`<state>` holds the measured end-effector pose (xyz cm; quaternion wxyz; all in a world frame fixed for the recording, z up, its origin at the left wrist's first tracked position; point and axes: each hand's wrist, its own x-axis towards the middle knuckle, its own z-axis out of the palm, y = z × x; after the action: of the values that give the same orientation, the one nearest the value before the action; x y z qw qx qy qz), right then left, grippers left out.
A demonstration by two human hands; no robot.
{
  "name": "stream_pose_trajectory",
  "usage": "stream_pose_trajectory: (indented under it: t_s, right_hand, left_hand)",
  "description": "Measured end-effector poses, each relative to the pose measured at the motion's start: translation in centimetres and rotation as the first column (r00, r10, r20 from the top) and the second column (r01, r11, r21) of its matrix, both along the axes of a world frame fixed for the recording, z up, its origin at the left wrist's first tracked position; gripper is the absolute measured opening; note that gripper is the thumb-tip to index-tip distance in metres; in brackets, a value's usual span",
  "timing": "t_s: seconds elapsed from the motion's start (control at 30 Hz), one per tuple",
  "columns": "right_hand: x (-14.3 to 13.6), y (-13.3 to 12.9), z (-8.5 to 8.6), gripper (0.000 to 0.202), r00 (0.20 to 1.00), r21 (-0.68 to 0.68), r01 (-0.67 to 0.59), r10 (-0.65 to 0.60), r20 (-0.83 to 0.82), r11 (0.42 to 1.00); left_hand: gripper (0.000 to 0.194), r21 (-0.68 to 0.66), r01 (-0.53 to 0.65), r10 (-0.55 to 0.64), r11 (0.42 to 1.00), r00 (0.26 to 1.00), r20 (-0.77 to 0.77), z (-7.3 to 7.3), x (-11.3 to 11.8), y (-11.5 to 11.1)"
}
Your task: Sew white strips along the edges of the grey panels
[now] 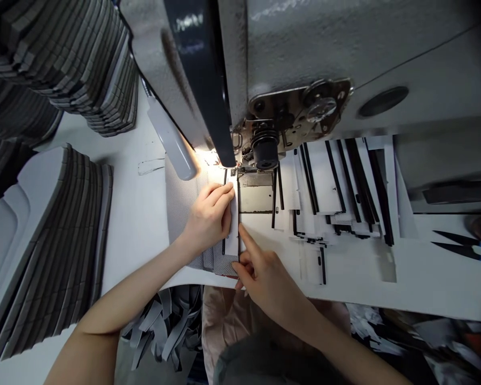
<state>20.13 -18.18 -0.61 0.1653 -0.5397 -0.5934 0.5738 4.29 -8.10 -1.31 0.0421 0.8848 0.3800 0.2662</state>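
Note:
A grey fabric panel (180, 198) lies under the head of a sewing machine (264, 152). On its right edge rests a white strip with black edging (233, 235), its far end by the presser foot. My left hand (208, 216) is closed, its fingers pressed together on the strip just in front of the needle area. Lower down, my right hand (260, 267) has its index finger stretched along the strip's right edge. Its thumb lies at the panel's near corner, and the other fingers curl beneath; they seem to pinch the panel there, partly hidden.
Stacks of grey fabric pieces (60, 240) stand on the left. Several white strips with black edging (324, 187) lie right of the needle. Blue-handled scissors (465, 246) sit at the far right. A lamp (172, 139) lights the needle. Grey strips (164, 321) hang below the table edge.

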Motion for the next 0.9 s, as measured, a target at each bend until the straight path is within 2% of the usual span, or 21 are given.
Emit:
stream_pose_trajectory:
  t_s: [0.17,0.33,0.7,0.9]
  right_hand:
    - [-0.1,1.1,-0.3,0.074,0.997,0.102,0.066,-0.063,-0.036,0.993]
    - [-0.1,2.1,-0.2,0.071,0.991,0.167,0.132,-0.125,-0.053,0.977]
    - [-0.1,4.9,0.9,0.075,0.989,0.17,0.08,-0.099,0.106,0.982]
    - [-0.1,6.3,1.0,0.079,0.977,0.191,0.055,-0.093,0.194,0.98]
  left_hand:
    - [0.032,0.01,0.009,-0.009,1.0,1.0,0.003,0.0,-0.2,-0.8]
    - [0.033,0.007,0.003,-0.003,1.0,1.0,0.019,-0.3,-0.4,-0.1]
    - [0.026,0.066,0.036,-0.036,0.997,0.999,0.001,-0.3,-0.4,1.0]
    - [0.02,0.045,0.028,-0.029,0.999,0.999,0.015,-0.5,-0.6,1.5]
